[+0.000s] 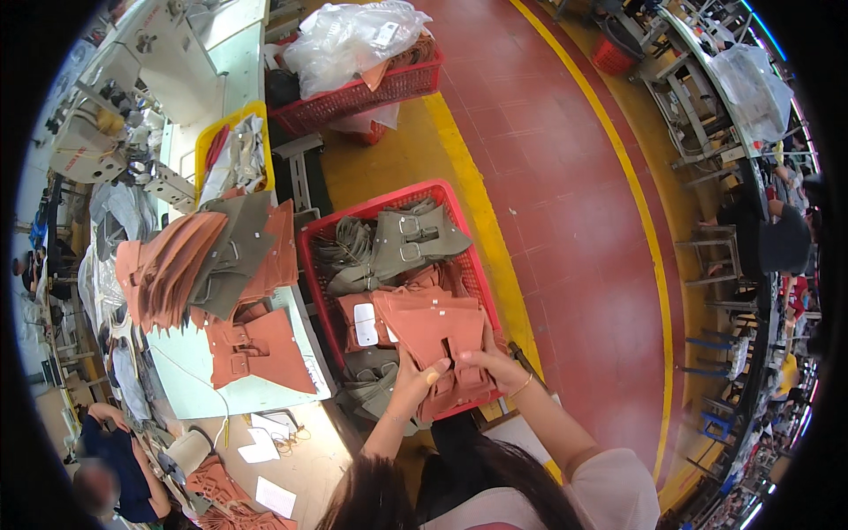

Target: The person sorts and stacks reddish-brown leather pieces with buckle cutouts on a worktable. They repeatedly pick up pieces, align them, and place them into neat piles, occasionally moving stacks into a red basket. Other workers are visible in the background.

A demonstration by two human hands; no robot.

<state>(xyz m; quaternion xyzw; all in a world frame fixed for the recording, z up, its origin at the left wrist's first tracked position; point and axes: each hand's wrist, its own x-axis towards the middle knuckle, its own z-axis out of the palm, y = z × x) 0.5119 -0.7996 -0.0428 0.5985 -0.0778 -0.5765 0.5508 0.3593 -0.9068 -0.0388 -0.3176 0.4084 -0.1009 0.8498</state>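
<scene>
A stack of orange-brown cut leather-like pieces [431, 322] with slots lies at the near end of a red plastic basket [449, 196]. My left hand [412, 382] grips its left edge, thumb on top. My right hand [499, 364] closes on the right edge, its thumb near the slot. Folded orange straps show between the hands; the fingers beneath are hidden. Farther back in the basket lie grey pieces with metal buckles [402, 247], and a white card [365, 324] rests left of the held stack.
Left on the pale table [194, 389] are a fanned pile of orange and grey pieces [168, 274] and a buckled orange piece [278, 358]. Beyond stand a yellow bin [201, 146], a sewing machine [168, 62] and a red crate [353, 102]. A person [128, 468] sits lower left.
</scene>
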